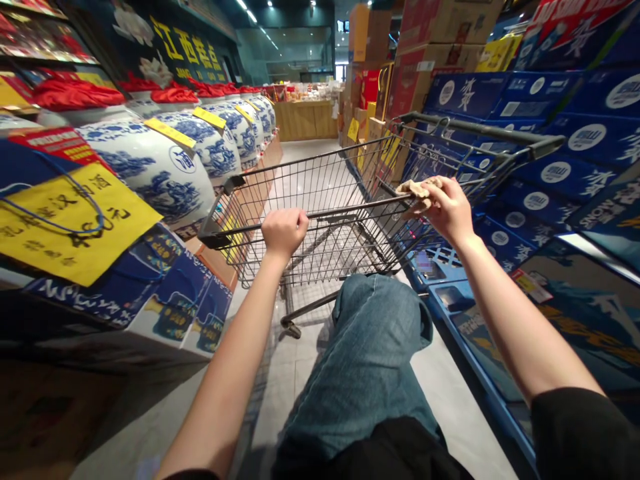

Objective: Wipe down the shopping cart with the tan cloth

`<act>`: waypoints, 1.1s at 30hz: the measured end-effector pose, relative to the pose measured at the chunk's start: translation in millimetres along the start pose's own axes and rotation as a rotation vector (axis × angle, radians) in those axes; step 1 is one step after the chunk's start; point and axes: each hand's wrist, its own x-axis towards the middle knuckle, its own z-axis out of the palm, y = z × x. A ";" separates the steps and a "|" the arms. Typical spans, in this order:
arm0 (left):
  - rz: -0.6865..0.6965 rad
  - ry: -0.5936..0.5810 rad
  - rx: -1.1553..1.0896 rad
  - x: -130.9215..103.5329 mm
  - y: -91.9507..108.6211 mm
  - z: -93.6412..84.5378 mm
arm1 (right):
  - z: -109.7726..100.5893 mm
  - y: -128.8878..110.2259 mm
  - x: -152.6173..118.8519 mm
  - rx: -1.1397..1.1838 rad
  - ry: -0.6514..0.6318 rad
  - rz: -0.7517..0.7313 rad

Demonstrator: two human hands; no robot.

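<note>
A grey wire shopping cart (357,209) stands sideways in front of me, its handle (520,138) off to the right. My left hand (284,233) is closed in a fist around the near top rim of the basket. Farther right along that same rim, my right hand (450,205) pinches a crumpled beige cloth (417,189), which lies against the bar. Part of the cloth is hidden under my fingers. The visible wire basket holds no goods. Below the basket, one caster (291,329) shows on the floor near my jeans-clad knee (377,313).
Large blue-and-white jars (150,167) with red cloth tops line the left side. A yellow price sign (75,220) hangs over boxes nearby. Stacked blue cartons (555,172) and a blue pallet (463,320) border the right. A wooden counter (306,121) stands at the far end.
</note>
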 end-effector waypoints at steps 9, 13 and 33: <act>-0.016 0.093 -0.052 9.0 -16.0 13.4 | -37.1 45.2 6.7 -0.237 0.066 0.078; -0.028 0.121 -0.093 9.7 -20.5 17.5 | -14.5 25.2 9.8 -0.273 0.037 0.015; -0.044 0.173 -0.076 4.4 -10.8 17.7 | -2.8 -9.5 -10.9 0.086 0.280 0.062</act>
